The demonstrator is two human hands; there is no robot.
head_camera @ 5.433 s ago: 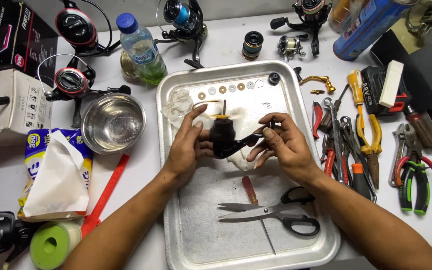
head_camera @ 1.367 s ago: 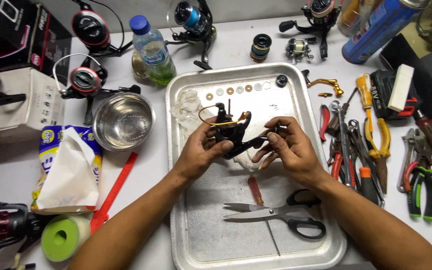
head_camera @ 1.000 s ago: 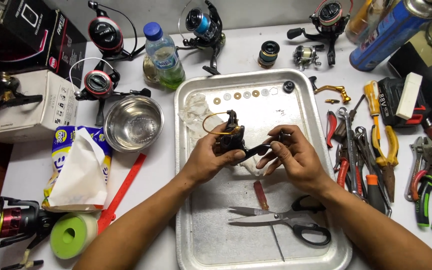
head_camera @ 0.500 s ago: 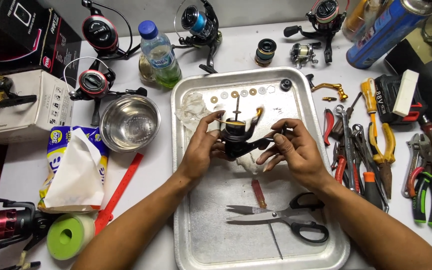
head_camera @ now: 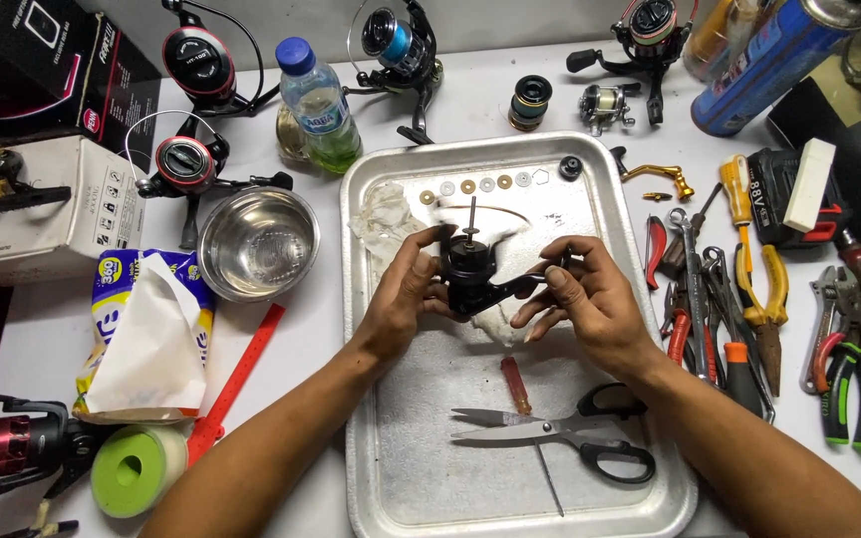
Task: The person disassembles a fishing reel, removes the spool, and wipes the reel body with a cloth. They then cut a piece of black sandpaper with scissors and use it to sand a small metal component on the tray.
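While my left hand (head_camera: 406, 299) and right hand (head_camera: 585, 304) grip the black reel body (head_camera: 470, 279), I'd hold its shaft upright over the tray (head_camera: 401, 418).

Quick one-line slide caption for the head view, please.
Both hands, left hand and right hand, hold a black spinning reel body over a metal tray beside scissors.

You are at a reel repair workbench: pliers (head_camera: 854, 384) right of your right hand (head_camera: 590, 304), reels (head_camera: 403, 40) beyond, metal tray (head_camera: 381, 438) beneath.
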